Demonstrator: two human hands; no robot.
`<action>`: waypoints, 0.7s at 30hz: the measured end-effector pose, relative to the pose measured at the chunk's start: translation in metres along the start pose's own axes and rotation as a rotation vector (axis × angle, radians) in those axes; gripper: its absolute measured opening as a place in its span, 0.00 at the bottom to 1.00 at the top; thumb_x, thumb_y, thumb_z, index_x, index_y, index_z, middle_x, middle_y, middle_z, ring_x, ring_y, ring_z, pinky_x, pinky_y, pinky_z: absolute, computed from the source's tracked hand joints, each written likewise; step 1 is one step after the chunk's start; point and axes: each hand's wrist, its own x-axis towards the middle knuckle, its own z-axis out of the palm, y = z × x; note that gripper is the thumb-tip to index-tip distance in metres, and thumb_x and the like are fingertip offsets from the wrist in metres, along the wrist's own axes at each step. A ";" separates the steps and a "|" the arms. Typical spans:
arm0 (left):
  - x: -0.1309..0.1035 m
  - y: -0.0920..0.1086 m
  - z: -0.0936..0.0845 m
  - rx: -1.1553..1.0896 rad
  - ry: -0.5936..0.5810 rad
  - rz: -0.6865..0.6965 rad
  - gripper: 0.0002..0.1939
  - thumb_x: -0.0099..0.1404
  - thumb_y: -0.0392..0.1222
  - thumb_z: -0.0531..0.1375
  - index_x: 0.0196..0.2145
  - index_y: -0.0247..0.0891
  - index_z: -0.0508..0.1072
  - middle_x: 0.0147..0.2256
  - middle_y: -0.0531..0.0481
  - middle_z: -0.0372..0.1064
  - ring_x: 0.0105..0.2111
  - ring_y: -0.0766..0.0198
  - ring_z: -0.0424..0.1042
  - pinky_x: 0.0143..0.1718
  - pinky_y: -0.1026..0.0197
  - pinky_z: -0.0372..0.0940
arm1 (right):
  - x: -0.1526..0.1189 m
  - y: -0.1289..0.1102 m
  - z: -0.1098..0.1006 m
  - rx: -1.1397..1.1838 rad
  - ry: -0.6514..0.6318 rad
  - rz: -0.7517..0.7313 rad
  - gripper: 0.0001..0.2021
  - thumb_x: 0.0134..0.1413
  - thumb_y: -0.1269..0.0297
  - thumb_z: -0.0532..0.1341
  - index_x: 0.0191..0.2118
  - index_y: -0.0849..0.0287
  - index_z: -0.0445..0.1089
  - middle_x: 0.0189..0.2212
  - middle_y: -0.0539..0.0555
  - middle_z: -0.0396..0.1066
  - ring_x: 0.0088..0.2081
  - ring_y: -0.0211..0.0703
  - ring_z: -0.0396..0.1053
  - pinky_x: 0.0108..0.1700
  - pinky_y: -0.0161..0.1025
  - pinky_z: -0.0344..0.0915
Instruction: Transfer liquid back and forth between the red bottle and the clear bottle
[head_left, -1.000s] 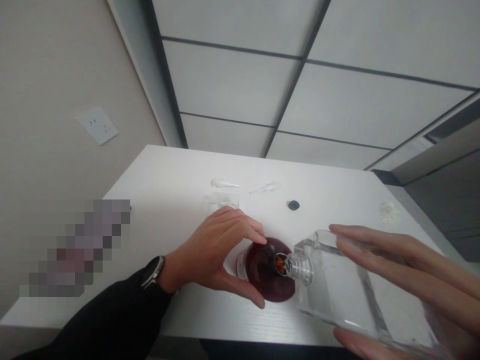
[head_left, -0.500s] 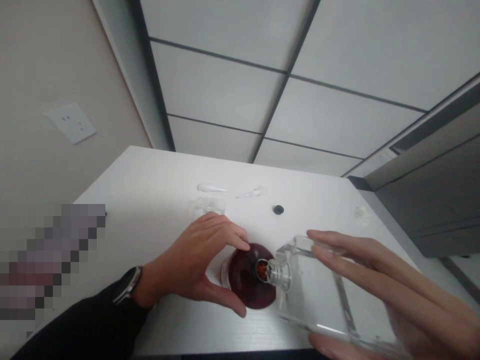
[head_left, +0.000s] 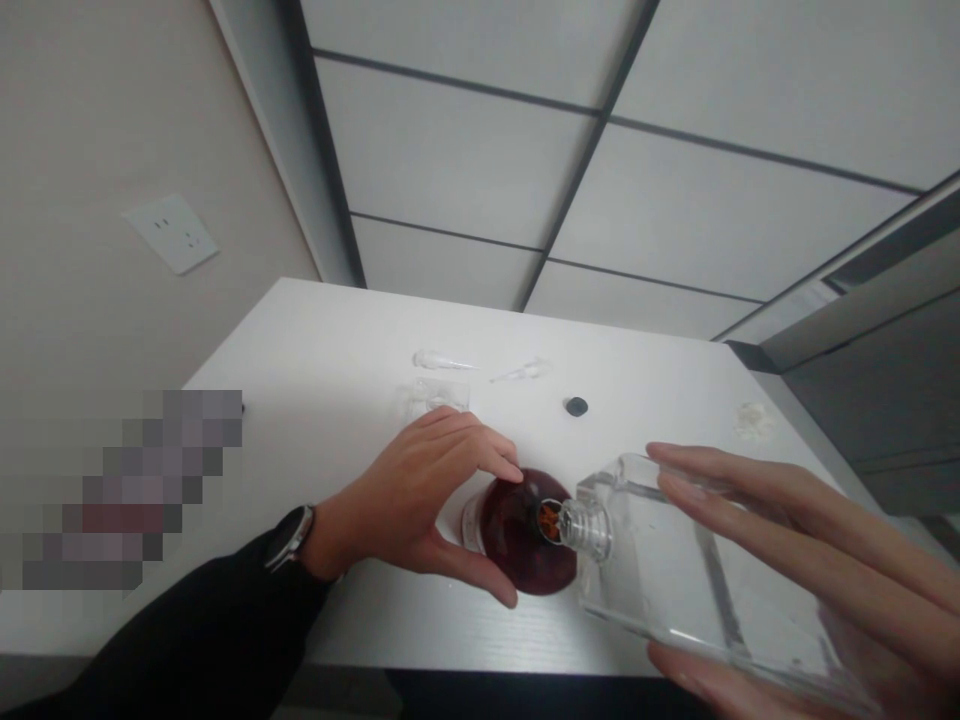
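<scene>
A round, dark red-brown bottle (head_left: 525,560) stands on the white table near its front edge. An orange tint shows inside its open mouth. My left hand (head_left: 442,490) is wrapped round its left side, fingers behind and thumb in front. Tipped onto its side, a clear square glass bottle (head_left: 645,560) has its threaded neck at the dark bottle's mouth. My right hand (head_left: 810,560) holds this clear bottle, fingers on top and thumb beneath. Clear liquid seems to be inside it; whether any flows out I cannot tell.
Behind my left hand lie a small clear box (head_left: 439,395) and two clear dropper-like pieces (head_left: 442,362). A black cap (head_left: 576,407) sits right of them. A crumpled whitish thing (head_left: 754,421) is near the table's right edge. A partition panel (head_left: 465,240) borders the table's back.
The view has shifted, so everything appears a little farther right and higher. Both hands keep their holds, and the clear bottle's neck stays at the dark bottle's mouth.
</scene>
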 end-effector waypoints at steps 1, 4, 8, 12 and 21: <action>0.000 0.000 0.000 0.001 0.003 0.003 0.31 0.64 0.69 0.69 0.50 0.45 0.67 0.45 0.48 0.80 0.42 0.56 0.80 0.46 0.54 0.67 | 0.000 0.000 0.000 0.012 -0.010 0.006 0.24 0.68 0.44 0.65 0.65 0.42 0.73 0.60 0.52 0.75 0.55 0.51 0.78 0.54 0.41 0.80; 0.000 0.000 0.000 0.000 0.006 0.014 0.31 0.64 0.69 0.69 0.50 0.44 0.67 0.45 0.48 0.80 0.42 0.57 0.80 0.46 0.54 0.66 | -0.001 -0.001 0.001 0.026 -0.006 0.016 0.24 0.68 0.44 0.65 0.66 0.41 0.72 0.61 0.52 0.75 0.57 0.51 0.77 0.56 0.42 0.79; 0.001 0.000 0.001 0.008 0.011 0.021 0.31 0.64 0.69 0.69 0.50 0.45 0.67 0.45 0.48 0.80 0.42 0.56 0.79 0.46 0.54 0.67 | 0.000 -0.001 0.002 0.027 0.010 0.043 0.24 0.68 0.44 0.65 0.65 0.41 0.73 0.61 0.51 0.75 0.57 0.51 0.77 0.56 0.41 0.78; 0.002 0.000 0.001 0.012 0.015 0.020 0.31 0.65 0.70 0.67 0.50 0.44 0.67 0.44 0.48 0.80 0.41 0.58 0.79 0.45 0.54 0.67 | 0.000 0.000 0.001 -0.003 -0.027 0.012 0.24 0.69 0.42 0.64 0.66 0.41 0.72 0.60 0.52 0.75 0.56 0.51 0.78 0.55 0.41 0.79; 0.000 -0.001 0.000 -0.011 -0.003 -0.002 0.31 0.64 0.69 0.69 0.50 0.45 0.67 0.45 0.48 0.80 0.42 0.56 0.79 0.45 0.54 0.65 | -0.002 -0.002 0.000 0.018 -0.049 0.045 0.27 0.67 0.44 0.66 0.68 0.37 0.69 0.63 0.52 0.72 0.60 0.55 0.75 0.56 0.45 0.80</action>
